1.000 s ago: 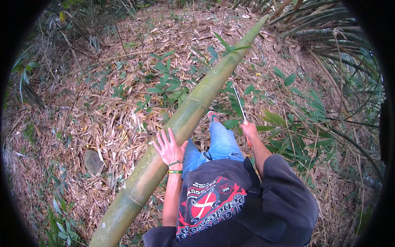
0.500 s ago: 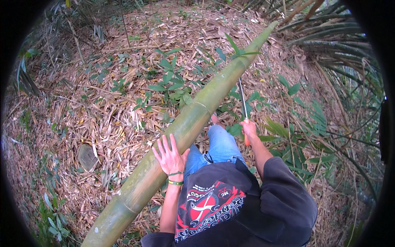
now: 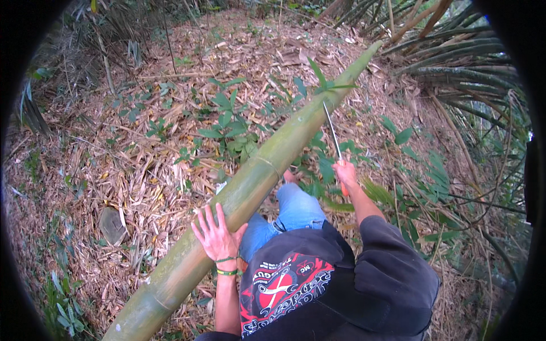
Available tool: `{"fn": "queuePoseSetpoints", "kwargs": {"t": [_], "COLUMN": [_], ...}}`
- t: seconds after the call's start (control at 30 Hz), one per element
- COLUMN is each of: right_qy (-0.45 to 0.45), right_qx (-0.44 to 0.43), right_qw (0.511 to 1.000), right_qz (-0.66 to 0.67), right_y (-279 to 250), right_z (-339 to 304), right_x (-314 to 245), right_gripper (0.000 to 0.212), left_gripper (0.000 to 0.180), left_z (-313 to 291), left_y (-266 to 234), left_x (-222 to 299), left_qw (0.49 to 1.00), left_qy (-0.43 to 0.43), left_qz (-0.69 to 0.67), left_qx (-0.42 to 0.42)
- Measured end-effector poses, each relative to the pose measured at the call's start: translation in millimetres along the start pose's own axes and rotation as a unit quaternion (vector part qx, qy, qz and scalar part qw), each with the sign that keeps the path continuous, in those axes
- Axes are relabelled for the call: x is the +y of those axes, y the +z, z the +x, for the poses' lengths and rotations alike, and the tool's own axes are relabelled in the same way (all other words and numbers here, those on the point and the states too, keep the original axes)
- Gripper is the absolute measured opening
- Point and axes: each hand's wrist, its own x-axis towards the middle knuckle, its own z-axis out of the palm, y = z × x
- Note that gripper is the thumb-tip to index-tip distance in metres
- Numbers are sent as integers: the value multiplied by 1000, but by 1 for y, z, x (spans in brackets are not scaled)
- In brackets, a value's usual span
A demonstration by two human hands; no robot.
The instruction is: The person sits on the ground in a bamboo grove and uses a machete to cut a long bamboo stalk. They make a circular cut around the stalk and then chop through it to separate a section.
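Note:
A thick green bamboo pole slants from the lower left to the upper right in front of my body. My left hand lies flat on it with fingers spread, in the lower middle of the view. My right hand is closed round the orange handle of a machete, its long, narrow blade seen nearly edge-on. The blade's tip end overlaps the pole just below a leafy sprout. Whether the blade touches the bamboo or is above it, I cannot tell.
Dry fallen leaves cover the ground. Low green plants grow beside the pole, and a flat stone-like lump lies at the left. Dense bamboo stems lean in at the upper right. My jeans-covered leg is close under the pole.
The machete's far end, earlier behind the pole's near edge, now shows over the pole's upper side. My left hand stays flat on the bamboo; the view has shifted slightly.

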Motion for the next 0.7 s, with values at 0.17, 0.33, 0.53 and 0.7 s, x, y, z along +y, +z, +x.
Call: {"fn": "queuePoseSetpoints", "kwargs": {"t": [0.17, 0.33, 0.53, 0.7], "right_qy": [-100, -120, -104, -154], "right_qx": [38, 27, 0, 1], "right_qw": [993, 988, 992, 984], "right_qz": [-53, -93, -64, -92], "right_y": [-16, -29, -48, -41], "right_z": [22, 54, 87, 132], "right_x": [-34, -27, -5, 6], "right_gripper": [37, 37, 34, 32], "left_gripper": [105, 101, 89, 79], "left_z": [0, -3, -3, -1], "left_y": [1, -5, 0, 13], "left_x": [1, 10, 22, 17], "left_qw": [999, 999, 987, 970], "left_qy": [-5, -13, -93, -125], "left_qz": [23, 34, 64, 82], "left_qx": [22, 39, 114, 190]}}
